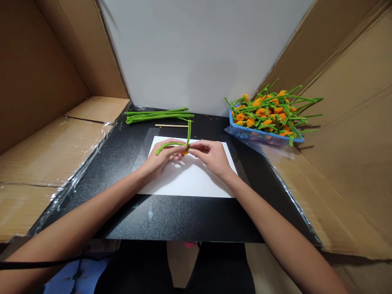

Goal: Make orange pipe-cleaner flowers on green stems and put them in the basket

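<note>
Over a white sheet (196,179), both hands meet at a small orange fuzzy piece (185,152) joined with green pipe cleaners (189,132). One green end stands upright and another curves out to the left over my left hand. My left hand (165,154) is closed, pinching the piece between thumb and fingers. From the other side, my right hand (211,155) is closed too, its thumb and fingertips pinching the green pipe cleaner beside the orange part. The fingers partly hide the join.
A bundle of green pipe cleaners (153,116) lies at the back left of the black table (177,216), with a thin wooden stick (171,125) before it. At the back right, a blue basket (260,134) overflows with orange and green pieces. Cardboard walls (343,163) flank both sides.
</note>
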A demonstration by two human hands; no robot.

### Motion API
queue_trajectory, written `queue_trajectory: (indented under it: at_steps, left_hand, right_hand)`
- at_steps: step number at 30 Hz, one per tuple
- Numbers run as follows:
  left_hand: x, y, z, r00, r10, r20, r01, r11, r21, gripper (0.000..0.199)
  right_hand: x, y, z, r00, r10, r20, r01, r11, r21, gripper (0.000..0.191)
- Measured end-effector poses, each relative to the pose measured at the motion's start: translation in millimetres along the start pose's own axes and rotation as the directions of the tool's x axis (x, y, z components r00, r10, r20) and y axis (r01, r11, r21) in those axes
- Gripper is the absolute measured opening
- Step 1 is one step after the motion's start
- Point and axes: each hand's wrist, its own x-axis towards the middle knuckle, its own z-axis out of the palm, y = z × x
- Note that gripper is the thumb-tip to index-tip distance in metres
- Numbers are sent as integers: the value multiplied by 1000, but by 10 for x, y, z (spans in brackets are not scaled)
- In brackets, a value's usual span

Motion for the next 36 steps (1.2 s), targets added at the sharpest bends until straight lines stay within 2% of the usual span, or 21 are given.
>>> queue_trajectory:
  at_steps: [4, 6, 8, 11, 16, 20, 22, 25, 29, 36]
  left_hand:
    - [-42, 12, 20, 996, 86, 32, -88, 994, 63, 32]
    - [-40, 9, 13, 994, 97, 40, -100, 990, 94, 29]
    - [-21, 2, -1, 999, 49, 18, -50, 995, 91, 27]
    - [9, -13, -12, 1000, -14, -13, 15, 998, 53, 29]
    - [5, -10, -17, 997, 5, 79, -8, 999, 32, 34]
    - [17, 33, -78, 981, 69, 179, -99, 982, 164, 32]
    - [35, 50, -112, 978, 64, 200, -111, 965, 236, 32]
    - [52, 61, -129, 988, 39, 149, -74, 968, 240, 38]
    - [36, 69, -93, 993, 91, 72, -105, 971, 214, 35]
    - [50, 64, -93, 989, 139, 44, -146, 952, 271, 26]
  right_hand:
    - [-21, -33, 16, 992, -94, -84, 81, 987, -140, 9]
    - [-31, -60, 0, 983, -175, -53, 157, 957, -245, 8]
    - [-37, -81, -18, 973, -229, 9, 221, 926, -306, 9]
    - [-43, -93, -26, 968, -249, 30, 245, 913, -326, 11]
    - [-61, -87, 8, 975, -217, -36, 199, 941, -275, 9]
    - [-65, -81, 11, 976, -215, -27, 200, 943, -267, 8]
    - [-59, -75, 3, 972, -236, -2, 226, 932, -282, 10]
    - [-49, -72, -7, 967, -253, 4, 244, 928, -280, 11]
    - [-46, -93, -2, 969, -245, -26, 228, 931, -285, 8]
    - [-65, -106, 10, 954, -291, -67, 252, 905, -342, 6]
